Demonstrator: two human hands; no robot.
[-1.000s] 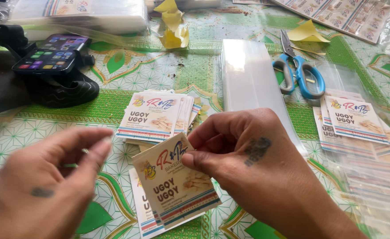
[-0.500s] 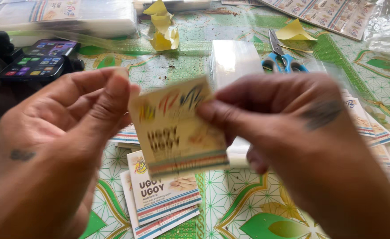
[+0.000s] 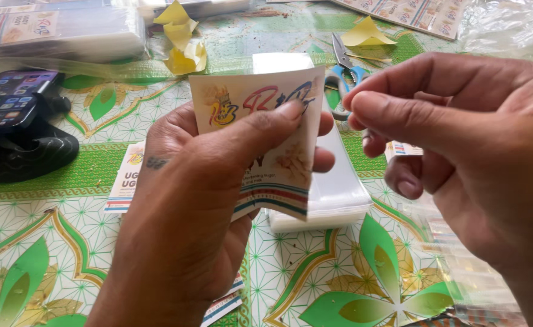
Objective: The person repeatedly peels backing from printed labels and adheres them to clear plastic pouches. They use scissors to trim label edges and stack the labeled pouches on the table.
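Your left hand [image 3: 200, 200] pinched a printed card [image 3: 266, 139] upright, face toward you. Your right hand [image 3: 460, 151] hovered beside it, fingers [image 3: 393, 112] loosely curled and empty, above the desk [image 3: 36, 242].

Both hands are raised above the table. The left hand [image 3: 200, 206] shows its back to the camera, thumb laid flat across the front of a card [image 3: 266, 142] and fingers curled behind it. The right hand [image 3: 460, 151] hovers just beside, holding nothing, thumb and forefinger pinched near together, other fingers curled.
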